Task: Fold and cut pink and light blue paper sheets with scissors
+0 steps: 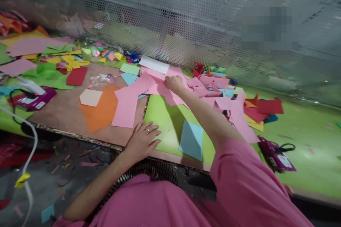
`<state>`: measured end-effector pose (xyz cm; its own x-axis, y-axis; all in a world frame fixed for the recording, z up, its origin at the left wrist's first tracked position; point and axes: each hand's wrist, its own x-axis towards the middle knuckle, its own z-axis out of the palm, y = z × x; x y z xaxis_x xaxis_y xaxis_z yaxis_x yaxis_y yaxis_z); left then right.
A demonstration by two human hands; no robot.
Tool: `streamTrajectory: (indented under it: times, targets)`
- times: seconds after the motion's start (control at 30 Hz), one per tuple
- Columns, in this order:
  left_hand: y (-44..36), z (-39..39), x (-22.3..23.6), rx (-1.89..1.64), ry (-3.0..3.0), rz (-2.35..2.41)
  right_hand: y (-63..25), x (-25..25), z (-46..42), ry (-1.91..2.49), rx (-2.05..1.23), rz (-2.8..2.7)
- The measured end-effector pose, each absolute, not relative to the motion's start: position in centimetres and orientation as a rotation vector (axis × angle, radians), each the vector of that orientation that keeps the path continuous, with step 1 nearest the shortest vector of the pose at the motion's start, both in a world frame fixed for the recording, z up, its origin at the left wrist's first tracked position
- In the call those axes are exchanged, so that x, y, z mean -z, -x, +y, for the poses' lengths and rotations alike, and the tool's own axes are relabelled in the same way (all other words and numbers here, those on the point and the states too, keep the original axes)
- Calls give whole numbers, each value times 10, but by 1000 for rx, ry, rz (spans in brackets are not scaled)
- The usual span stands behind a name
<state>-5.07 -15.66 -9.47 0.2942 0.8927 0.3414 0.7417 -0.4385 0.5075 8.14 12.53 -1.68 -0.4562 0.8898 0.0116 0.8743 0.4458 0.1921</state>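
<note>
Beside mesh [170, 17], left fingers [153, 128] splay empty on green tabletop [165, 120]; right fingers [168, 78] touch pink paper [158, 74], grip unclear

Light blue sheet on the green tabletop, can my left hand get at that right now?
Probably yes: your left hand rests on the table, fingers spread, and nothing seems to lie between it and the light blue sheet.

Big silvery perforated metal screen [149, 10] runs along the back of a lime-green worktable [314, 145], with pale light kinda glinting off it. Floor [82, 175] underneath's just gray and pretty shadowy.
</note>
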Motion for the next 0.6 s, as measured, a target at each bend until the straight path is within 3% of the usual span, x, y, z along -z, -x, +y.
streamTrajectory:
  times: [0.37, 0.6]
  targets:
    - [54, -155, 99, -872, -2321, 1487, -110, -7, 108, -1784, -20, 2720]
    - [37, -160, 82, -749, -2443, 1507, -138, -65, 77, -2043, -79, 3216]
